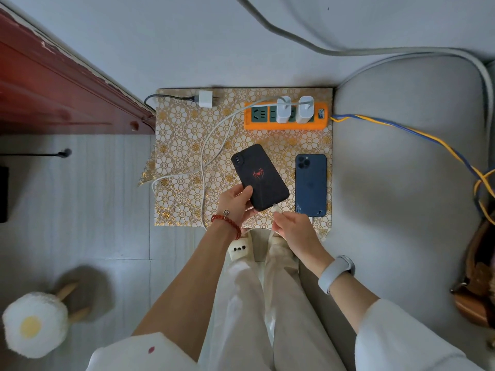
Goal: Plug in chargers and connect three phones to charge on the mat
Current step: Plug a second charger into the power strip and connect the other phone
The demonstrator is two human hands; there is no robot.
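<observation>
No words, brands or numbers can be read anywhere. The only sign is a red spider emblem (258, 173) on the back of the black phone case (260, 177).

**A room at home, seen from the floor up**

This is a home, probably a bedroom or living room. Pale tiles cover the floor (80, 196), with a dark red wooden door (53, 89) along the left. A grey cushioned seat (401, 183) fills the right side, with a brown bag (474, 290) at its edge. A patterned gold-and-white mat (182, 145) lies on the floor, carrying an orange power strip (284, 124) and chargers. A fried-egg plush stool (34, 322) stands lower left. The person wears soft slippers (238, 250) and loose pale trousers (254, 303), which is indoor house wear.
</observation>
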